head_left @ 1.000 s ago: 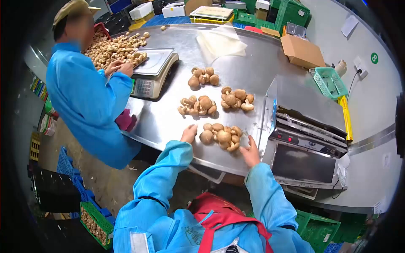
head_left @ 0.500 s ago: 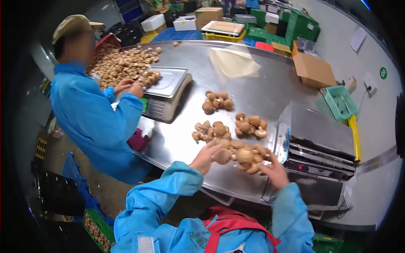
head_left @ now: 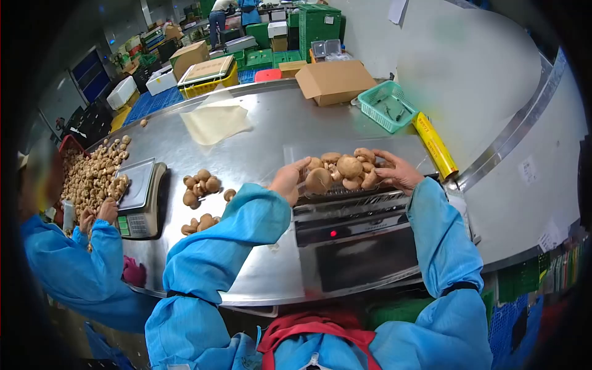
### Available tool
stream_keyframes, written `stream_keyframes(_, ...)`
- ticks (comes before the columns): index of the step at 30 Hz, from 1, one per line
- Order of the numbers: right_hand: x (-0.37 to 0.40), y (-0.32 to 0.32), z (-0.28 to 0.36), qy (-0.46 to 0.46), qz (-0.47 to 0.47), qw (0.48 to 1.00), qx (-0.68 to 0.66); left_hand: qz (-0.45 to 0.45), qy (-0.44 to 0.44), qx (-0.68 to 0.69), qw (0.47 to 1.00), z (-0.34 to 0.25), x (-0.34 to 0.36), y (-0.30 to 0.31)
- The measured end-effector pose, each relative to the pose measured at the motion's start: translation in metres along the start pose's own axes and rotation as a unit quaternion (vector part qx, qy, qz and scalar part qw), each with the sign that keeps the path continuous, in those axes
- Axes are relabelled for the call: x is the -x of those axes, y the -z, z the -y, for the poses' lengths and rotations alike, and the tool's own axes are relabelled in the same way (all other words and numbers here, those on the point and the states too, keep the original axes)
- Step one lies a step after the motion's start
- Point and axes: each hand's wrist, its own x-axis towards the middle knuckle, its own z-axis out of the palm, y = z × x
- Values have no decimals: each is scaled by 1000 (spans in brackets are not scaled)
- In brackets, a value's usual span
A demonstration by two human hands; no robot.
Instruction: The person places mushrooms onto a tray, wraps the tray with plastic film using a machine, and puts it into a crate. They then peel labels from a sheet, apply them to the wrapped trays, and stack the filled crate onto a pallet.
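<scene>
Both my hands hold a cluster of brown mushrooms (head_left: 349,168) between them, above the top of a metal machine (head_left: 357,213) with a small red light. My left hand (head_left: 292,179) presses on the left end of the cluster, fingers behind it. Around the right end curl the fingers of my right hand (head_left: 399,171). Whether a tray lies under the mushrooms is hard to make out. To the left, a small pile of mushrooms (head_left: 201,186) rests on the steel table (head_left: 259,132), with another pile (head_left: 200,224) nearer me, partly behind my left sleeve.
At the left, a co-worker's hands (head_left: 98,216) are beside a scale (head_left: 140,197) and a large mushroom heap (head_left: 92,176). Farther back are a cream sheet (head_left: 216,123), an open cardboard box (head_left: 336,81), a green basket (head_left: 387,106) and a yellow roll (head_left: 435,145).
My hands have carried the mushroom cluster from the table to above the machine on the right. The view has turned right, showing more of the wall and basket.
</scene>
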Motion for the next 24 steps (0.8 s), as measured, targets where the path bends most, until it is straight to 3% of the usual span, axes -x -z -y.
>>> stream_keyframes(5, -21, 55, -19, -26, 22, 999, -15, -43, 41, -47, 997, 3, -31, -41)
stream_keyframes(10, -29, 70, -23, -11, 31, 999, 33, -114, 1, -145, 983, 17, -54, -15)
stream_keyframes(11, -20, 70, -18, -6, -22, 996, 92, -118, -22, -200, 972, 19, -47, -5)
stream_keyframes(12, -6, 72, -12, -1, -74, 986, 149, -134, -142, -301, 933, 28, -36, 7)
stream_keyframes(13, 9, 83, -8, 40, -66, 967, 244, -104, -236, -426, 867, 29, -15, 21)
stream_keyframes(14, 23, 99, -9, 81, -58, 937, 336, -95, -274, -492, 821, 26, 14, 22)
stream_keyframes(15, 39, 115, -16, 109, -25, 914, 391, -66, -334, -657, 673, 23, 33, 33)
stream_keyframes(17, 58, 122, -24, 129, 7, 887, 442, 11, -393, -730, 559, 19, 51, 44)
stream_keyframes(18, 63, 120, -23, 188, 37, 807, 558, 14, -393, -727, 563, 17, 49, 43)
stream_keyframes(19, 65, 120, -21, 244, 70, 706, 661, 80, -402, -768, 492, 14, 45, 42)
stream_keyframes(20, 61, 114, -19, 274, 81, 659, 695, 142, -407, -801, 415, 12, 42, 42)
stream_keyframes(23, 46, 101, -16, 273, 170, 612, 723, 208, -380, -814, 387, 14, 23, 26)
stream_keyframes(24, 41, 98, -12, 283, 190, 618, 708, 225, -397, -815, 357, 17, 14, 28)
